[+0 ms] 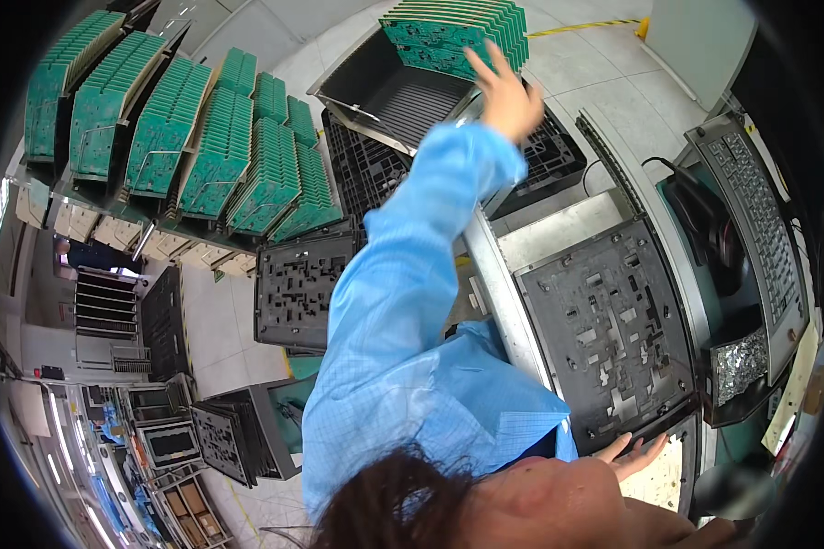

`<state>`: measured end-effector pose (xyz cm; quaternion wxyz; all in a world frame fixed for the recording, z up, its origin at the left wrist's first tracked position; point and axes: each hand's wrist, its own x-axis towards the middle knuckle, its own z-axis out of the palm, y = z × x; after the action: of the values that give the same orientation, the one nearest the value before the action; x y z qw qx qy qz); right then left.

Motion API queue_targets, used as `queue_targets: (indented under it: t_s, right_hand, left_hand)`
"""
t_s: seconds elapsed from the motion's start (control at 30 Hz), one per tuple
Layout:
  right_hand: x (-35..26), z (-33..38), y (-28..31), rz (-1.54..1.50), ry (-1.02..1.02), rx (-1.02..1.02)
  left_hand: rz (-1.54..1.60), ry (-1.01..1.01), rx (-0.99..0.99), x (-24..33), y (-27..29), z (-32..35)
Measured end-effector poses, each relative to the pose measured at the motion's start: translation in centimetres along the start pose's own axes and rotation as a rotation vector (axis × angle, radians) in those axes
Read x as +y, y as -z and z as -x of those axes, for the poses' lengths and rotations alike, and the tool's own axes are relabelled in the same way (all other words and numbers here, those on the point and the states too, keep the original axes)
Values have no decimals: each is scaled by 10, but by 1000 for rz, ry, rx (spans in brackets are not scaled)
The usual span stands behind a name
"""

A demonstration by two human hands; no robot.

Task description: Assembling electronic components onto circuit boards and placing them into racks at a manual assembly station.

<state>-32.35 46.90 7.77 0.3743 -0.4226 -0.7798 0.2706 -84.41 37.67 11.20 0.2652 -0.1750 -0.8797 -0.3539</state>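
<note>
My left hand (pixel 511 96), at the end of a long blue sleeve, reaches out to the far side with its fingers spread. It is slightly blurred and holds nothing I can see. Behind its fingertips stands a row of green circuit boards (pixel 430 50) in a black ribbed tray (pixel 412 96); whether the fingers touch a board I cannot tell. My right hand (pixel 634 456) is open at the near edge of a black fixture plate (pixel 604 320) with many cutouts. Its fingers are stretched apart beside that edge, and the wrist is hidden.
Racked green circuit boards (pixel 160 128) fill a shelf at the left. Another cutout fixture plate (pixel 304 288) stands below it. A metal rail (pixel 508 306) borders the plate at my right hand. Farther right are a keyboard (pixel 751 206) and a dark handheld device (pixel 710 220).
</note>
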Motion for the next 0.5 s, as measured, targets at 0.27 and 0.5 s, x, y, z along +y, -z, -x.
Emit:
queue_targets:
  t_s: [0.27, 0.5]
  right_hand:
    - [20, 14, 16, 16, -183, 54]
    - [19, 8, 16, -88, -106, -73]
  left_hand:
    - [-5, 557, -20, -14, -69, -104]
    - [-17, 690, 303, -39, -64, -132]
